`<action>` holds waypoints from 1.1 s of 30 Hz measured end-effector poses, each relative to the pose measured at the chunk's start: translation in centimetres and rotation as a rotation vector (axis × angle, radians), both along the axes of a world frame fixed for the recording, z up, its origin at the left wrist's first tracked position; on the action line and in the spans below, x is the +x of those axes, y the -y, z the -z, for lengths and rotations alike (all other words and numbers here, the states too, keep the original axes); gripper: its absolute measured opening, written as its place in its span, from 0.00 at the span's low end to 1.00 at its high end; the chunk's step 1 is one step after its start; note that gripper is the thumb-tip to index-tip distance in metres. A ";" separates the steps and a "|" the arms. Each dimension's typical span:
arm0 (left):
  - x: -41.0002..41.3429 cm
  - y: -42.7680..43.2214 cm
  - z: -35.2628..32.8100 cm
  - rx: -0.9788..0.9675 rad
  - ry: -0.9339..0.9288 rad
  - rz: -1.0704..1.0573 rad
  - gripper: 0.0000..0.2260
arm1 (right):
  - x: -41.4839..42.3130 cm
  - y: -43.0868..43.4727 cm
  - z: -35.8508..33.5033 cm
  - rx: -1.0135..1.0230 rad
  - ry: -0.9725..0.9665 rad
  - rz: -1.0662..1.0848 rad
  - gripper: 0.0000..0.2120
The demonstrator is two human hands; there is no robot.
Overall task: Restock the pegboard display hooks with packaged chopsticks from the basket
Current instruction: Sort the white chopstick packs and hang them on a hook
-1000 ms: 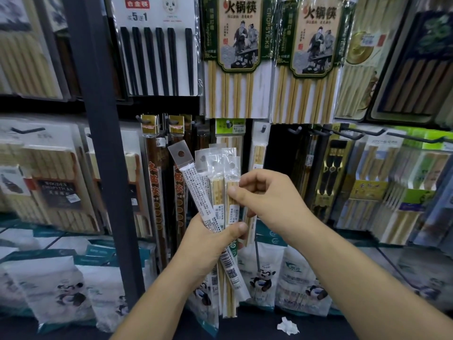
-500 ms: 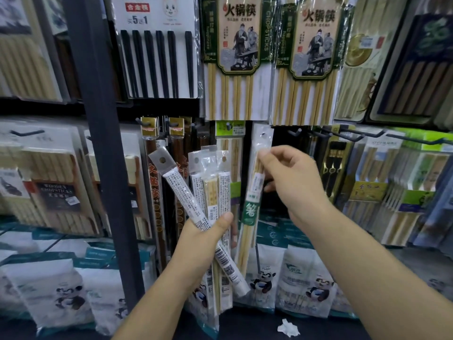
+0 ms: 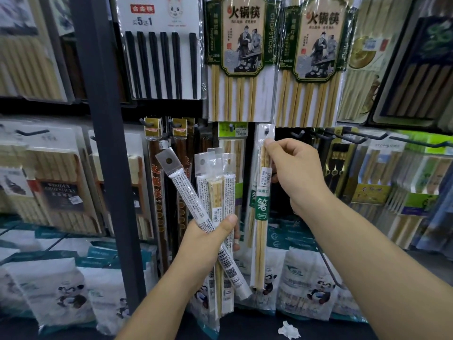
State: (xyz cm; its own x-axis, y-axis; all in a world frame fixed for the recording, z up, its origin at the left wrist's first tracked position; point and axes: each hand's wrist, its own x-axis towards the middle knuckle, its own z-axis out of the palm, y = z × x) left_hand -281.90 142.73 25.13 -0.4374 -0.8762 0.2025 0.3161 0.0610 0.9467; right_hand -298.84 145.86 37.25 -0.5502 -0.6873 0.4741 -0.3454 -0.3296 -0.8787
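Observation:
My left hand [image 3: 208, 239] grips a fan of several clear-wrapped chopstick packs [image 3: 213, 192], their punched tabs pointing up. My right hand [image 3: 294, 173] pinches one long pack of pale wooden chopsticks with a green label [image 3: 261, 209] near its top. That pack's hang hole sits at the tip of a black display hook [image 3: 266, 131], and the pack hangs straight down. Left of it, a green-headed pack [image 3: 232, 130] hangs on its own hook. No basket is in sight.
A dark steel upright [image 3: 105, 143] runs down left of my left hand. Bare black hooks [image 3: 355, 138] stick out to the right. Large hot-pot chopstick packs [image 3: 242, 57] hang above. Panda-printed bags [image 3: 306, 285] line the shelf below, with a crumpled white scrap [image 3: 289, 330].
My right hand drew one pack out of the bundle, carried it up and right, and brought its hang hole to the hook. My left hand lowered slightly with the remaining packs.

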 end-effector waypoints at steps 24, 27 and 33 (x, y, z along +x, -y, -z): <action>0.2 -0.3 -0.3 -0.155 -0.074 0.014 0.12 | 3.4 -1.9 3.7 0.156 -0.201 -0.165 0.06; 0.2 -0.3 -0.5 -0.215 -0.044 0.002 0.13 | 3.3 -1.8 3.6 0.125 -0.180 -0.148 0.07; 0.2 0.1 -0.1 -0.151 0.022 0.003 0.08 | 2.0 -1.5 1.7 -0.038 -0.068 -0.029 0.07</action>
